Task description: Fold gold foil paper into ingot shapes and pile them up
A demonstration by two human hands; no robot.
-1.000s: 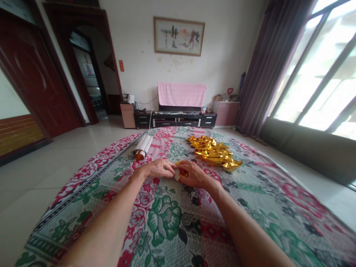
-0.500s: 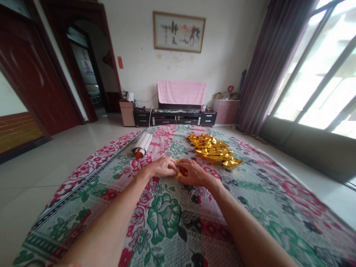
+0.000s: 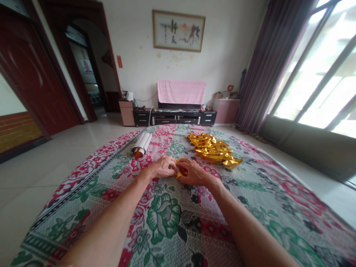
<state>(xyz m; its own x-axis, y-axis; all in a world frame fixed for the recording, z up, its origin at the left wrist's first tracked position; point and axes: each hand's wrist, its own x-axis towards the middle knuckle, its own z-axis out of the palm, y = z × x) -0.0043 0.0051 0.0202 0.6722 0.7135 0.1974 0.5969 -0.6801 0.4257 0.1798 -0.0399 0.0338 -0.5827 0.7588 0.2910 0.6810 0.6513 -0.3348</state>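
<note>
A small sheet of gold foil paper [image 3: 183, 171] is held between my two hands, just above or on the flowered cloth; most of it is hidden by the fingers. My left hand [image 3: 164, 166] pinches its left edge with thumb and fingertips. Curled round the other side, my right hand [image 3: 190, 171] grips the paper, and the fingertips of both hands nearly meet. Beyond my right hand lies a pile of folded gold paper ingots [image 3: 214, 150], shiny and pointed. To the far left rests a roll of white-backed paper [image 3: 142, 144] with gold-orange colour showing inside.
A round table under a floral tablecloth [image 3: 164, 215] fills the foreground. Past its far edge stand a low black TV cabinet [image 3: 175, 118] and a television under a pink cloth [image 3: 182, 91]. A purple curtain [image 3: 267, 66] and window are on the right, a red door [image 3: 33, 74] on the left.
Almost nothing differs. Both hands stay at the same spot on the gold paper, with only a slight shift of the fingers and of the camera view.
</note>
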